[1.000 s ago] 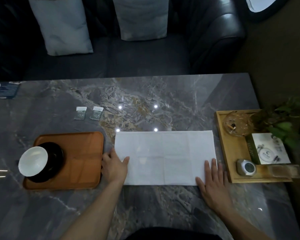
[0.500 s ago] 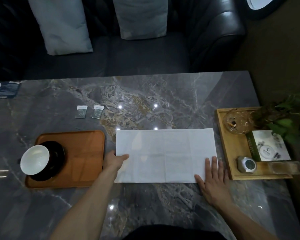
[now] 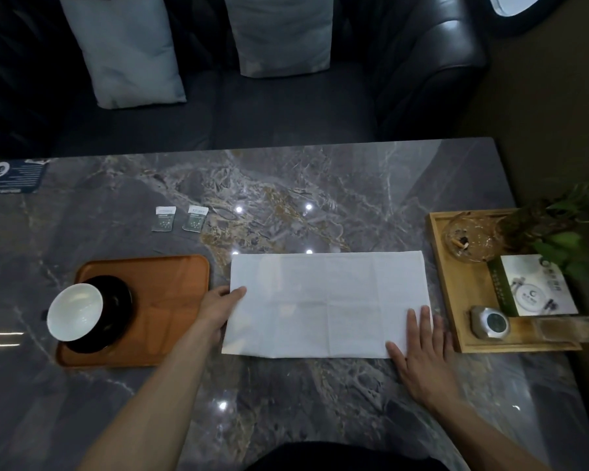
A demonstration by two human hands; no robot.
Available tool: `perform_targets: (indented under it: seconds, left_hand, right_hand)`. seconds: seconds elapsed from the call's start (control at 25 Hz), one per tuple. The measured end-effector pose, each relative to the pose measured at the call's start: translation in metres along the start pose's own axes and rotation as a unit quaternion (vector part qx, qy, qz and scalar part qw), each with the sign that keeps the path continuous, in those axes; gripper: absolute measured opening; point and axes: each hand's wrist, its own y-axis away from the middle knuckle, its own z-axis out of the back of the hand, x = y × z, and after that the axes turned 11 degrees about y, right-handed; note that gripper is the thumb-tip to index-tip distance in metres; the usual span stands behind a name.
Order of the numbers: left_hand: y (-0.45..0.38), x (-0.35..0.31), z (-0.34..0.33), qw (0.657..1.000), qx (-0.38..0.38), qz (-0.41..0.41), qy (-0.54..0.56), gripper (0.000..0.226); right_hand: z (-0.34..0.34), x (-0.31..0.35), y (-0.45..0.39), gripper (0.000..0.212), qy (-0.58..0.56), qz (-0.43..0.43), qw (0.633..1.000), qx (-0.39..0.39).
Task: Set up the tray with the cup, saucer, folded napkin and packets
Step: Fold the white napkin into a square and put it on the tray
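Note:
A white napkin (image 3: 327,300) lies spread as a wide rectangle on the marble table, at the centre. My left hand (image 3: 218,307) pinches its left edge, with the thumb on top and the fingers hidden under the cloth. My right hand (image 3: 419,348) rests flat on the napkin's near right corner. To the left is the orange tray (image 3: 170,300). A white cup (image 3: 75,311) sits on a black saucer (image 3: 118,297) at the tray's left end. Two small packets (image 3: 164,218) (image 3: 195,217) lie side by side on the table beyond the tray.
A wooden tray (image 3: 456,300) at the right edge holds a glass ashtray (image 3: 470,239), a booklet, a small metal object and a green plant (image 3: 565,229). A dark card (image 3: 14,176) lies at the far left. A dark sofa with cushions stands behind the table.
My left hand left the napkin's near left corner, where it lay flat, and now pinches the left edge higher up. My right hand has stayed flat on the right corner.

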Motion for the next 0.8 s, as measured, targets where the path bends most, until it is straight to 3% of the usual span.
perform_targets:
  seconds: [0.24, 0.4, 0.6, 0.8]
  left_hand:
    - [0.005, 0.005, 0.013, 0.977, -0.026, -0.174, -0.117, 0.021]
    - [0.010, -0.005, 0.039, 0.956, -0.060, -0.229, -0.172, 0.011]
    - [0.027, -0.029, 0.044, 0.950, -0.067, -0.253, -0.170, 0.010]
    - [0.047, -0.035, 0.000, 0.971, 0.010, -0.225, -0.075, 0.008]
  right_hand:
    - [0.001, 0.013, 0.001, 0.082, 0.004, 0.008, 1.000, -0.011]
    - [0.005, 0.039, -0.002, 0.081, 0.001, 0.035, 0.999, -0.017]
    - [-0.001, 0.067, 0.000, 0.079, -0.013, 0.056, 0.998, -0.038]
    - [-0.007, 0.030, 0.001, 0.082, -0.009, 0.041, 0.996, -0.073]
